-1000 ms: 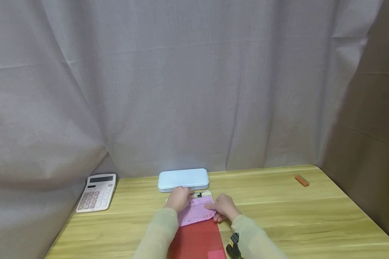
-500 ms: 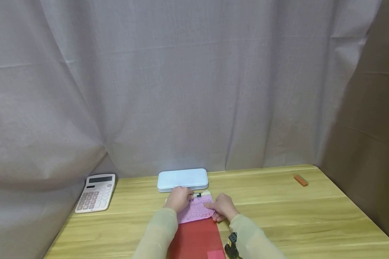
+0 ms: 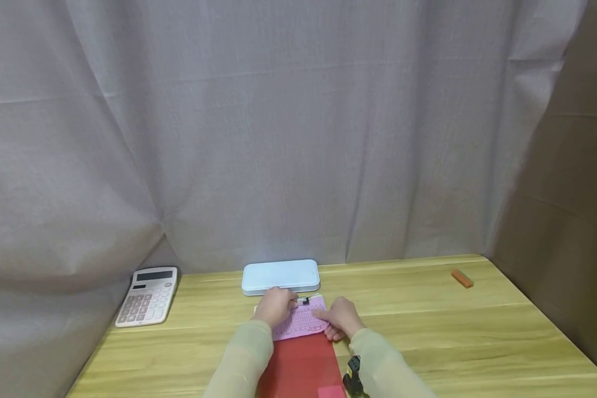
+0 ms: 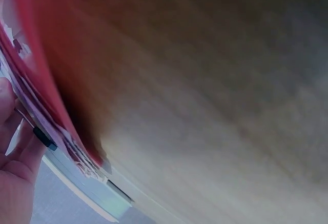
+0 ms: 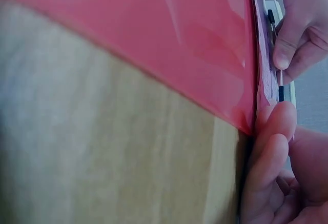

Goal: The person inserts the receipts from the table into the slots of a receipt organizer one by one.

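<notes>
In the head view a pink printed grid sheet [image 3: 302, 321] lies over the far end of a red folder [image 3: 300, 362]. My left hand [image 3: 272, 305] pinches a thin metal paper fastener with black ends [image 5: 281, 92] along the sheet's far edge. Its thumb presses on the metal strip in the right wrist view. My right hand [image 3: 345, 317] grips the right edge of the sheet, thumb on top and fingers underneath. In the left wrist view several layered papers [image 4: 66, 144] stand beside the red cover, close to the black fastener end.
A pale flat case [image 3: 281, 275] stands just behind the hands by the curtain [image 3: 278, 138]. At the left is a calculator [image 3: 147, 296]. A small orange block [image 3: 461, 278] lies far right on the wooden table [image 3: 453, 331]. Black gear [image 3: 354, 376] sits by the right sleeve.
The near edge of the pink sheet has shifted slightly away from me, baring a little more red folder. Both hands keep their grip in nearly the same place.
</notes>
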A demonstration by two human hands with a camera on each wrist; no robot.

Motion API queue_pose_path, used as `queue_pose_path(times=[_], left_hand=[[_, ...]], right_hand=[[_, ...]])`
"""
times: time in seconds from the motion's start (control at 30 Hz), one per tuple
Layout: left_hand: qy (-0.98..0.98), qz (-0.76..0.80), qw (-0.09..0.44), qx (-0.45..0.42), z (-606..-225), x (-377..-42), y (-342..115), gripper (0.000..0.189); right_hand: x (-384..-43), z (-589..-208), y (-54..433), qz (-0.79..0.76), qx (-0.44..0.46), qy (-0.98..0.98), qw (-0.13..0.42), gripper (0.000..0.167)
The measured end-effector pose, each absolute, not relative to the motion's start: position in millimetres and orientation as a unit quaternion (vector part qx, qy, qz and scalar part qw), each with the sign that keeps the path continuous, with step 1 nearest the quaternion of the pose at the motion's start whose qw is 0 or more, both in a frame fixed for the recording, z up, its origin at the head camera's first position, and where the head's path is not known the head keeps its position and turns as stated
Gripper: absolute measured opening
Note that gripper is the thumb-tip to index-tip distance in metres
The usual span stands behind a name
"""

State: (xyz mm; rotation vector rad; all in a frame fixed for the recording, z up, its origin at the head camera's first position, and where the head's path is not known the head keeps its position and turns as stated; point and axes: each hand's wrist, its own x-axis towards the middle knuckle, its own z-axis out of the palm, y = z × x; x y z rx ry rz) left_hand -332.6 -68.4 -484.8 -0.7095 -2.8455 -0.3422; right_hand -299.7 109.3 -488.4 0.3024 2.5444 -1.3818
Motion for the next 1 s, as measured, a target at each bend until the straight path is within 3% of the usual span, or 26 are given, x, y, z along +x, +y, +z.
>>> queue_pose_path(times=[1.0], left_hand=[[-0.959,-0.083,0.089,-0.255,-481.4,-328.9,-65.8,0.005]], right_hand=[[-295.5,-489.5,109.5,-0.482,0.091,0.866,0.098,0.038]])
